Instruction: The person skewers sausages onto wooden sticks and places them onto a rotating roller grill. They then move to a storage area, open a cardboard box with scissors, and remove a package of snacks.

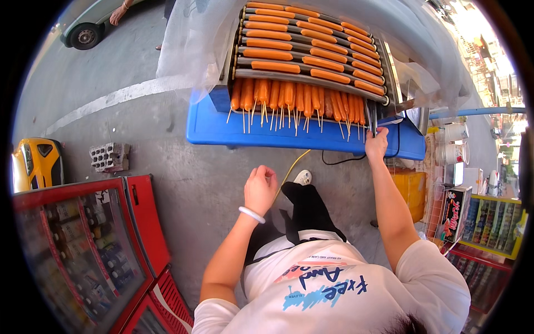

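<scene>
My right hand grips the end of metal tongs, which lie at the right end of a row of skewered sausages. Their wooden sticks point down over the edge of a blue table. Behind the row stands a roller grill with orange sausages lying in lines across its metal rollers. My left hand, a pale bangle at its wrist, hangs in the air short of the table, fingers loosely curled, holding nothing that I can see.
A red drinks fridge stands at the left, a perforated brick on the ground beyond it. Translucent plastic sheeting hangs around the grill. Black and yellow cables run below the table. At the right are a wire rack, a yellow box and paper cups.
</scene>
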Available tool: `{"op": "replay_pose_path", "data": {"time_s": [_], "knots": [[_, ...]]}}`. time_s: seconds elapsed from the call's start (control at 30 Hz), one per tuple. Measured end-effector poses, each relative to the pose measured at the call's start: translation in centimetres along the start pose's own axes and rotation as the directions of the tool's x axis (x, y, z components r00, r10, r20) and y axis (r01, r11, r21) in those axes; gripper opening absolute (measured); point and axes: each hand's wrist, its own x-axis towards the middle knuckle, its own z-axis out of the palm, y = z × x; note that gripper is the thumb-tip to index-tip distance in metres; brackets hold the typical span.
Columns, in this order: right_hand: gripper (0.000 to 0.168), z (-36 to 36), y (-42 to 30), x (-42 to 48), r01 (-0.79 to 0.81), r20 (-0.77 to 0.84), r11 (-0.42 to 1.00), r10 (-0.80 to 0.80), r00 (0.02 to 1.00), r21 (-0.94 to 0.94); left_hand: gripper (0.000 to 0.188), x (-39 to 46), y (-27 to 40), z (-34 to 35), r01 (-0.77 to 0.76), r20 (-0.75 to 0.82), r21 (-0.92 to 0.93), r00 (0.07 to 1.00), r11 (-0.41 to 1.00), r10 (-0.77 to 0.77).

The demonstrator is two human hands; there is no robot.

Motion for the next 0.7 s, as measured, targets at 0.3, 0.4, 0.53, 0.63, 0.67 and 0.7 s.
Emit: {"op": "replay_pose_path", "data": {"time_s": [0.3,0.4,0.53,0.63,0.67,0.7], "knots": [[0.034,-0.3,-0.2,-0.1,-0.022,-0.008,0.999,0.022,1.000,-0.026,0.019,-2.8,-2.9,0.8,0.112,0.073,0.080,0.990,0.990,-0.118],[0.035,-0.4,-0.5,-0.2,-0.033,-0.001,0.999,0.033,0.999,-0.038,0.019,-4.1,-3.7,2.3,0.066,0.128,0.065,0.989,0.996,-0.074],[0.037,-0.5,-0.5,0.0,-0.047,0.002,0.997,0.047,0.999,-0.063,0.018,-5.0,-3.1,3.3,0.069,0.232,0.074,0.969,0.995,-0.084],[0.039,-0.5,-0.5,0.2,-0.049,0.003,0.997,0.049,0.999,-0.063,0.014,-5.0,-2.1,2.9,0.034,0.258,0.073,0.965,0.997,-0.052],[0.040,-0.5,-0.6,0.2,-0.046,0.016,0.998,0.047,0.999,-0.053,0.013,-4.9,-1.7,2.6,0.036,0.226,-0.008,0.974,0.999,-0.033],[0.042,-0.6,-0.4,0.2,-0.050,0.026,0.998,0.051,0.998,-0.043,0.012,-4.3,-0.2,1.5,0.032,0.197,-0.088,0.980,0.996,-0.014]]}}
